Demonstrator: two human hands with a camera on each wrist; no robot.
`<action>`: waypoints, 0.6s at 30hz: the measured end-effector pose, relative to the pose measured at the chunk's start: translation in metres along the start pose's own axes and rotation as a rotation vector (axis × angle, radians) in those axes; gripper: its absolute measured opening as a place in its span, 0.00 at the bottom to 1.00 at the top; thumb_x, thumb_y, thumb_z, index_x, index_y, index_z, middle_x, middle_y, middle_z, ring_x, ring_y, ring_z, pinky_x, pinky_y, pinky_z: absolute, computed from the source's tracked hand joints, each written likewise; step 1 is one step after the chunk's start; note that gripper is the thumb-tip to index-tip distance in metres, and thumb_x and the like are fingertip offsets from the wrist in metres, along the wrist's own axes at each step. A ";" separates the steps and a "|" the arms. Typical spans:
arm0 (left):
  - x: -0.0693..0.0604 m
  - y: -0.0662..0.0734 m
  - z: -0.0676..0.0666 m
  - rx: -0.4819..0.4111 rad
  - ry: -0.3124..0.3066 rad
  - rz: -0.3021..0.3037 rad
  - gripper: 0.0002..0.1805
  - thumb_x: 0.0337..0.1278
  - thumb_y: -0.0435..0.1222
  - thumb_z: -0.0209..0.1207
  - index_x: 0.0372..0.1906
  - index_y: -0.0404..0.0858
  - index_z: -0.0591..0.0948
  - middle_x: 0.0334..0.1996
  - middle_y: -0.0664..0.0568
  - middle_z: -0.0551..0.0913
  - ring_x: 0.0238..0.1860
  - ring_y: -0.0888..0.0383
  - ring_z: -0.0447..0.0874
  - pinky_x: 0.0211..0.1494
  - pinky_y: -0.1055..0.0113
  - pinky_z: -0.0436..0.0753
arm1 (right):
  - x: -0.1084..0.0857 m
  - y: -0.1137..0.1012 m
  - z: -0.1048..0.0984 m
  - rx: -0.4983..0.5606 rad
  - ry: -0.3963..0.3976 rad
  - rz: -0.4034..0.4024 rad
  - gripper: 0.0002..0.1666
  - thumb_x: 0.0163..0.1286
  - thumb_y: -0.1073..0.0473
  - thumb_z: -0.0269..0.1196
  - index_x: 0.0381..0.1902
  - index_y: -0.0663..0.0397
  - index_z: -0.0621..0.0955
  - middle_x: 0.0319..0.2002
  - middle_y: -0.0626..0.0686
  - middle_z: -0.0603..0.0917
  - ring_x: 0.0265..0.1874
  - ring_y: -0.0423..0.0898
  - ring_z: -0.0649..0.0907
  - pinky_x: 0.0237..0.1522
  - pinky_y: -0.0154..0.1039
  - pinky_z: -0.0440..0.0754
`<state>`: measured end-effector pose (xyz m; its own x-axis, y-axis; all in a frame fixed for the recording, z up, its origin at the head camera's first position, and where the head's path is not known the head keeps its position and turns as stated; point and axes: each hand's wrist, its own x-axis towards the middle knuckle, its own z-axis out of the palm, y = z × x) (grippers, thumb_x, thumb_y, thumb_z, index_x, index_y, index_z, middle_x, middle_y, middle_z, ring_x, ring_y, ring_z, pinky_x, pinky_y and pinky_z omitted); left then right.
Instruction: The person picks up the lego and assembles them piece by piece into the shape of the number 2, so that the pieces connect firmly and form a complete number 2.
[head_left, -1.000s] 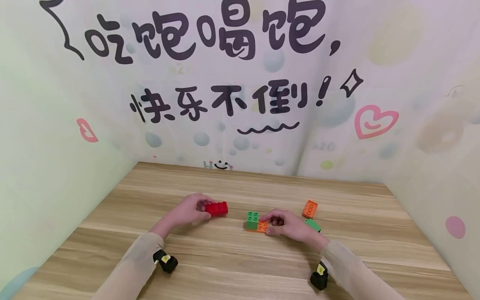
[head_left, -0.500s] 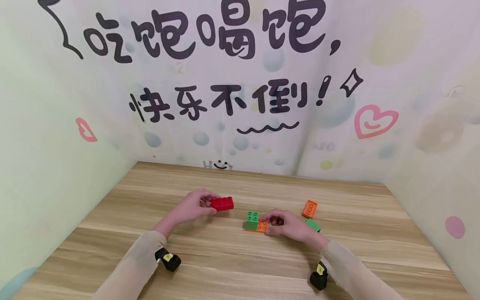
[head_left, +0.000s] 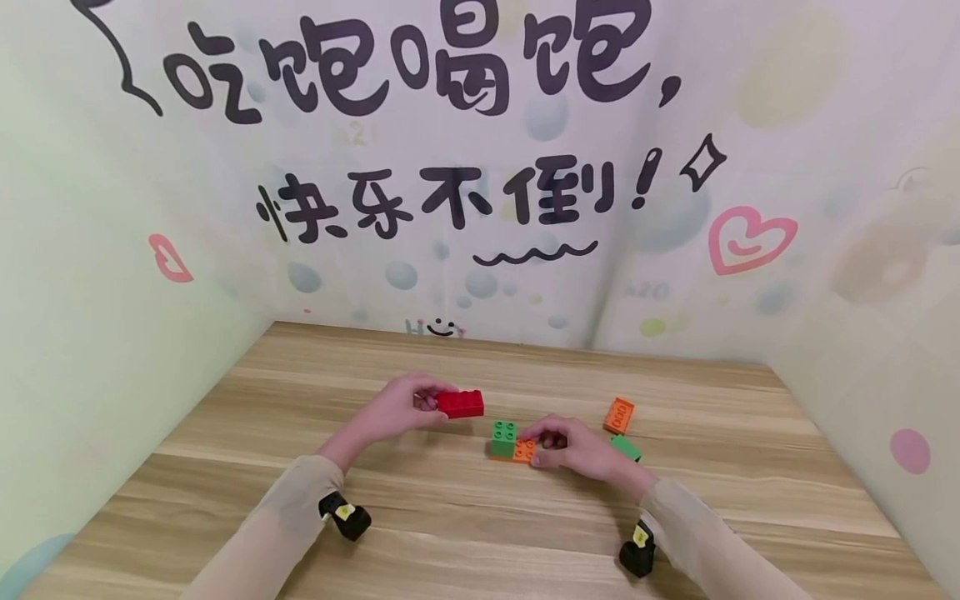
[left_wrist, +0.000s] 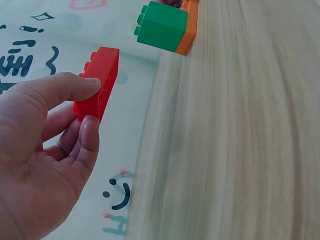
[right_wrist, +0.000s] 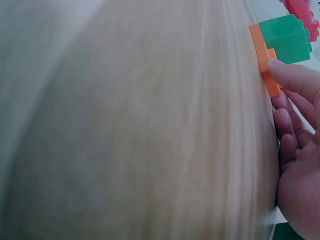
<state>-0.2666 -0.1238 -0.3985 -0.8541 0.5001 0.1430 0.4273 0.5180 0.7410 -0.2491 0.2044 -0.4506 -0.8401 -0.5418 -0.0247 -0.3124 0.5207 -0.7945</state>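
My left hand (head_left: 397, 408) pinches a long red toy brick (head_left: 461, 404) by its left end, thumb on the near side. In the left wrist view the red brick (left_wrist: 102, 82) is held off the table, its studs facing left. A green square brick (head_left: 503, 438) sits on the left part of a flat orange brick (head_left: 524, 450). My right hand (head_left: 581, 450) grips the orange brick's right end between thumb and fingers. The right wrist view shows the thumb against the orange brick (right_wrist: 265, 60), with the green brick (right_wrist: 287, 40) beyond it.
Behind my right hand lies another orange brick (head_left: 619, 415). A green piece (head_left: 626, 448) is beside it, partly hidden by the hand. The wooden table (head_left: 480, 525) ends at a printed wall cloth (head_left: 420, 275).
My left hand has carried the red brick right and away from me, closer to the green brick. The right hand has stayed on the orange brick.
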 end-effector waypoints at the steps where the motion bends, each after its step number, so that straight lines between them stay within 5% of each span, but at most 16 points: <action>1: 0.000 0.001 0.000 0.001 -0.001 0.004 0.21 0.55 0.32 0.68 0.55 0.35 0.83 0.43 0.44 0.81 0.41 0.58 0.79 0.44 0.72 0.81 | 0.000 0.000 0.000 -0.005 0.001 -0.001 0.19 0.64 0.52 0.69 0.54 0.41 0.83 0.46 0.51 0.82 0.39 0.41 0.75 0.39 0.29 0.73; 18: 0.010 0.015 0.014 0.014 -0.001 0.042 0.21 0.52 0.32 0.69 0.54 0.36 0.84 0.40 0.47 0.80 0.38 0.61 0.78 0.42 0.74 0.81 | -0.001 -0.002 -0.001 -0.009 0.007 -0.009 0.19 0.64 0.53 0.69 0.54 0.41 0.83 0.46 0.51 0.83 0.38 0.41 0.75 0.39 0.29 0.73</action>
<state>-0.2649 -0.1015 -0.3954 -0.8351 0.5223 0.1726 0.4667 0.5066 0.7250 -0.2480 0.2040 -0.4481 -0.8402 -0.5421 -0.0132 -0.3242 0.5218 -0.7891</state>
